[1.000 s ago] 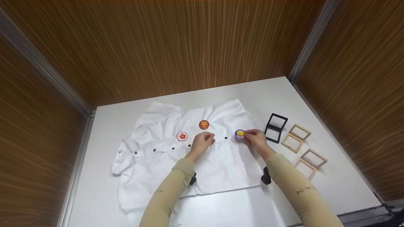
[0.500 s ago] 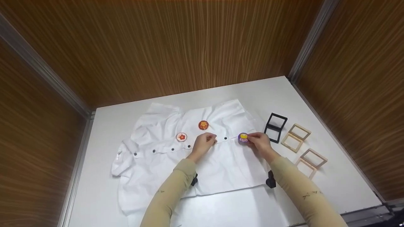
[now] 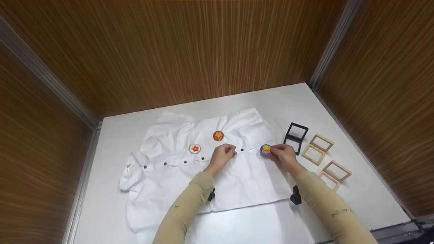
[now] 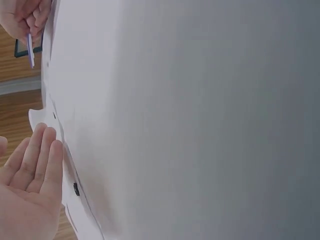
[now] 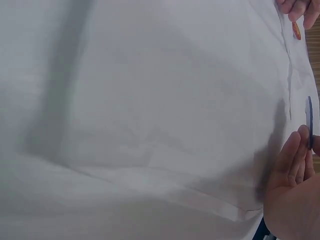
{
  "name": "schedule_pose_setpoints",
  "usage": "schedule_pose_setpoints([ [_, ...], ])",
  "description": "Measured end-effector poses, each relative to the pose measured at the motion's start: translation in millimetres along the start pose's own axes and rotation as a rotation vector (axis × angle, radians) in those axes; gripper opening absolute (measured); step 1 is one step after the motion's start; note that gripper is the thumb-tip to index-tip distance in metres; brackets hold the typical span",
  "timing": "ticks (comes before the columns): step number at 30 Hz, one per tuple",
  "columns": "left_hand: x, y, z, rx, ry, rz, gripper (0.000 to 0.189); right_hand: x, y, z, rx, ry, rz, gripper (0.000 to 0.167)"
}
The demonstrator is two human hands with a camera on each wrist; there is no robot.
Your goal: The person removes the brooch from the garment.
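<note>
Between the thumb and fingers of my right hand is a round purple button badge with a yellow figure, held over the shirt's hem end. The right wrist view catches the badge edge-on. A white shirt with dark buttons lies spread on the table. My left hand hovers by its button placket. In the left wrist view, the fingers of my left hand are fairly straight and hold nothing. On the shirt lie a red badge and a white badge with a red flower.
Right of the shirt stand a black open frame case, a gold one and a pinkish one. The white table is enclosed by wood-grain panels at the back and sides.
My right hand has moved to the right, toward the shirt's hem, with the purple badge in it. The left hand has drifted slightly right. The other badges stay on the shirt.
</note>
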State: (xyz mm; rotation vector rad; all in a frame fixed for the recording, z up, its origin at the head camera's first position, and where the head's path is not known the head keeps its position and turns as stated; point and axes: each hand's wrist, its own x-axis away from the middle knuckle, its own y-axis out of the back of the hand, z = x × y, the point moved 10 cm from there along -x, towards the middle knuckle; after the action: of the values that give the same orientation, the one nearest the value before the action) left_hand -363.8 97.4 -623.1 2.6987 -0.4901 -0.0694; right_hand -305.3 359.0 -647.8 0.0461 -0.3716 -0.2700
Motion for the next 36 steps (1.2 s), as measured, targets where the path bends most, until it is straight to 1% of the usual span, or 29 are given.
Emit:
schedule_pose_setpoints([
  [2,0.3,-1.6,0.5,0.004,0.002,0.008,0.025,1.2,2.6,-0.8,-0.008,-0.006,0.002,0.035],
  [6,1.1,-3.6,-0.8,-0.016,-0.004,0.010,0.025,3.6,8.5,-1.3,0.005,-0.010,-0.001,0.037],
  [11,2.3,-7.2,-4.0,-0.037,-0.013,0.007,0.024,3.6,19.6,-3.9,0.026,-0.021,-0.029,0.036],
  [13,2.6,-9.0,-5.6,-0.032,-0.020,0.006,0.024,2.7,24.1,-5.6,0.020,-0.031,-0.037,0.037],
  [18,2.9,-12.4,-8.1,-0.004,-0.030,0.009,0.025,-1.7,30.5,-6.1,-0.038,-0.030,-0.033,0.039],
  [20,3.0,-13.2,-7.8,0.003,-0.027,0.013,0.025,-3.9,32.4,-5.5,-0.031,-0.028,-0.032,0.040],
  [24,3.6,-14.3,-6.7,0.000,-0.029,0.017,0.025,-6.9,38.7,-6.5,0.021,-0.052,-0.045,0.041],
  [29,5.8,-13.4,-4.1,-0.014,-0.023,0.007,0.024,-9.2,46.1,-6.1,0.059,-0.064,-0.084,0.038],
  [32,6.9,-13.3,-3.1,-0.017,-0.020,0.001,0.024,-11.5,48.7,-6.3,0.050,-0.068,-0.111,0.035],
  [36,7.2,-14.8,-1.7,-0.025,-0.005,-0.003,0.024,-15.5,49.6,-6.3,0.044,-0.070,-0.119,0.034],
])
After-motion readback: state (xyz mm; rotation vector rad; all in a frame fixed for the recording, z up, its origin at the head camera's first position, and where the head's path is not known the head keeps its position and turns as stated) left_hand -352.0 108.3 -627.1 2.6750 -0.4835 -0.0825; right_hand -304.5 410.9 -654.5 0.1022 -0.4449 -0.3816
